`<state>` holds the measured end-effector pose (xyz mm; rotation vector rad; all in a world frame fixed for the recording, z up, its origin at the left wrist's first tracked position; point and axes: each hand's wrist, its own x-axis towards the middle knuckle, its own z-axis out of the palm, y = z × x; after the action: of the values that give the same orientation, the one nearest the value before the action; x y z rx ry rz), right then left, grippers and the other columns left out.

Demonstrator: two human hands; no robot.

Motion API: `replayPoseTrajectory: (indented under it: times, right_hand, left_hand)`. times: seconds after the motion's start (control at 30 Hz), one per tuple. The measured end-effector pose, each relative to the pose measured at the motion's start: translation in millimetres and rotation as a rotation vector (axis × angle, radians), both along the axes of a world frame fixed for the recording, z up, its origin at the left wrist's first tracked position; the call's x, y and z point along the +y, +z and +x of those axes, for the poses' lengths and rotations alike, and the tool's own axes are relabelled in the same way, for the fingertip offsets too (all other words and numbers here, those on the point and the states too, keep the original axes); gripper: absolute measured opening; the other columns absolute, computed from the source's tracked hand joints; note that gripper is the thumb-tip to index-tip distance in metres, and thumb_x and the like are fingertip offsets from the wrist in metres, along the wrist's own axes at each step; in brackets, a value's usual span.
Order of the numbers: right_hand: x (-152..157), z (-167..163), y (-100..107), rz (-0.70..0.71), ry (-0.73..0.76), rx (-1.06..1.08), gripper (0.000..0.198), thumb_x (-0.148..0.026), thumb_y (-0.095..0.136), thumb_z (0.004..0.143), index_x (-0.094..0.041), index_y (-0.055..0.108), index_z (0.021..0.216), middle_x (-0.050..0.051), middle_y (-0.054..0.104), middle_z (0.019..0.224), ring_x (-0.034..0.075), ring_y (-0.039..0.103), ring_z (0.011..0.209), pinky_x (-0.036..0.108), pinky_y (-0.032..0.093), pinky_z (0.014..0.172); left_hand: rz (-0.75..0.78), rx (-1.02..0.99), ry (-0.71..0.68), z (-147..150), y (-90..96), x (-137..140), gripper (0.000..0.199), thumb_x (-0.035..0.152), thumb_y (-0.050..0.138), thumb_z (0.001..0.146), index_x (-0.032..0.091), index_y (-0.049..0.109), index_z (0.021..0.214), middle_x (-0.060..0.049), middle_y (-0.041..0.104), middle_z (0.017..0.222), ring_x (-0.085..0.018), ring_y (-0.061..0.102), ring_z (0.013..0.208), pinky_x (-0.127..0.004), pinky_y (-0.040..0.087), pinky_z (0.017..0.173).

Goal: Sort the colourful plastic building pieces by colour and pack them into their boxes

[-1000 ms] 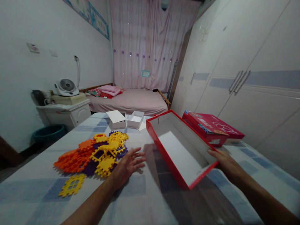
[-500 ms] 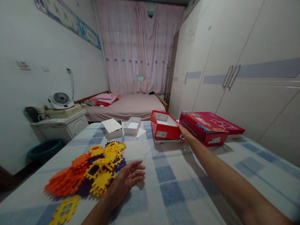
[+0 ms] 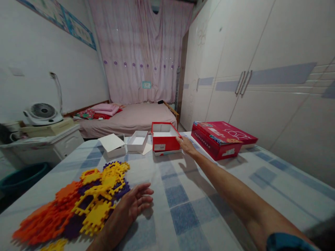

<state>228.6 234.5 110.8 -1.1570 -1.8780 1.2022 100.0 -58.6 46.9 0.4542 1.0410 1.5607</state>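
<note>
My right hand [image 3: 187, 145] reaches forward and grips the right side of an open red box [image 3: 166, 143] with a white inside, its fingers partly hidden at the wall. The red box sits on top of its lid or a flat piece with a white edge. My left hand [image 3: 136, 200] rests on its side near the table, fingers stretched and slightly curled, holding nothing. Beside it lies a pile of toothed plastic building pieces: yellow pieces [image 3: 98, 213], orange pieces [image 3: 43, 225] and purple pieces [image 3: 74, 226].
Two small white boxes stand left of the red box: a white box [image 3: 137, 141] and one with a tilted lid [image 3: 112, 143]. A larger red box [image 3: 222, 137] lies at the right. A checked cloth [image 3: 180, 209] covers the table; a bed [image 3: 138, 115] is behind.
The view has turned slightly to the right. The red box now faces me more squarely, with my right hand still at its side. My left hand stays beside the pile.
</note>
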Motion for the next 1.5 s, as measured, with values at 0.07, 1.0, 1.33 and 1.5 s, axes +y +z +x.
replayPoseTrajectory:
  times: [0.07, 1.0, 1.33, 1.5]
  right_hand:
    - [0.6, 24.6, 1.0, 0.289, -0.057, -0.151, 0.039, -0.033, 0.055, 0.085, -0.022, 0.057, 0.123, 0.009, 0.047, 0.142, 0.024, 0.033, 0.135, 0.036, 0.024, 0.111]
    - [17.9, 176.1, 4.7, 0.922, -0.317, -0.946, 0.019, -0.027, 0.052, 0.088, -0.017, 0.065, 0.097, 0.013, 0.062, 0.108, 0.026, 0.052, 0.103, 0.036, 0.035, 0.086]
    - [14.7, 163.6, -1.0, 0.945, -0.389, -1.028, 0.02, -0.022, 0.051, 0.088, -0.013, 0.06, 0.104, 0.015, 0.058, 0.11, 0.027, 0.051, 0.102, 0.038, 0.034, 0.085]
    - [12.1, 154.7, 8.5, 0.79, -0.51, -1.064, 0.026, -0.018, 0.045, 0.089, -0.008, 0.062, 0.106, 0.018, 0.058, 0.113, 0.029, 0.05, 0.106, 0.042, 0.033, 0.089]
  left_hand:
    - [-0.02, 0.009, 0.0, 0.0, 0.5, -0.5, 0.042, 0.045, 0.071, 0.075, 0.014, 0.071, 0.103, -0.011, 0.07, 0.099, -0.018, 0.066, 0.082, -0.027, 0.054, 0.074]
    - [-0.091, 0.044, 0.068, -0.6, 2.2, 0.7, 0.051, 0.048, 0.084, 0.055, 0.015, 0.075, 0.093, -0.011, 0.073, 0.092, -0.021, 0.067, 0.079, -0.03, 0.056, 0.074]
    - [-0.08, 0.159, 0.04, -0.2, -5.6, -1.2, 0.049, 0.046, 0.083, 0.058, 0.015, 0.073, 0.094, -0.011, 0.073, 0.092, -0.021, 0.068, 0.078, -0.03, 0.055, 0.073]
    - [-0.1, 0.199, 0.047, 1.0, -8.7, -3.2, 0.055, 0.052, 0.082, 0.057, 0.016, 0.072, 0.097, -0.011, 0.073, 0.096, -0.021, 0.069, 0.081, -0.031, 0.054, 0.076]
